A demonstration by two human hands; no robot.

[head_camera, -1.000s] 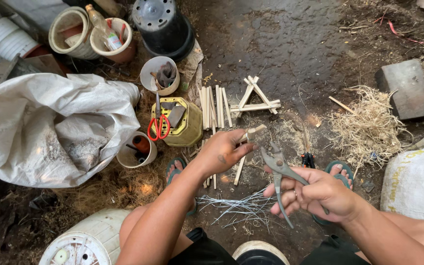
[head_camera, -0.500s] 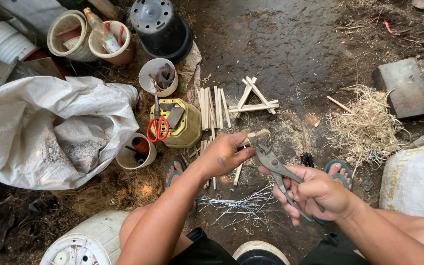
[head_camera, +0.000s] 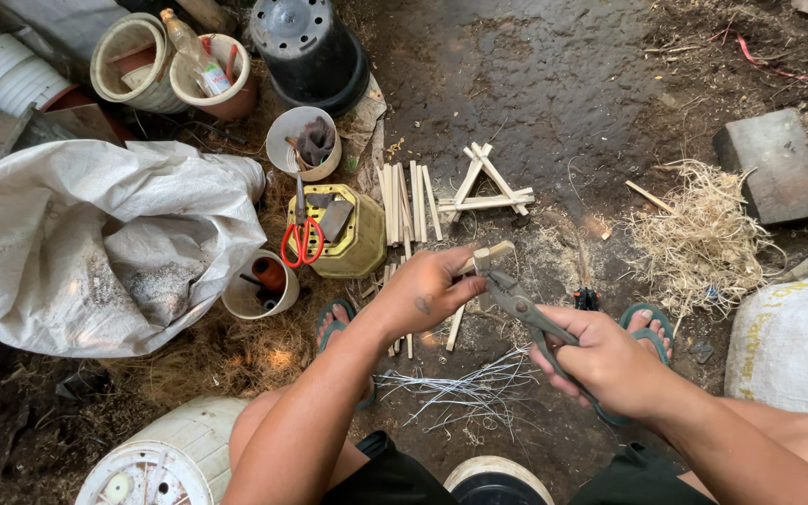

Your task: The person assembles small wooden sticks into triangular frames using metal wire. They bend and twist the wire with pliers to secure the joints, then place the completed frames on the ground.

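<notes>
Left hand [head_camera: 423, 295] pinched short wooden stick [head_camera: 486, 256]; right hand [head_camera: 605, 360] squeezed pliers [head_camera: 521, 304] at stick's end. Stick looked light, stiff, brittle; best held mid-length.

- soft, even daylight, no hard shadows.
- dark wet ground [head_camera: 535, 84] above the hands shines faintly.
- white sack [head_camera: 95, 243] left of the hands is brightest, near glare.
- hands sharp; edges bend slightly outward.
</notes>
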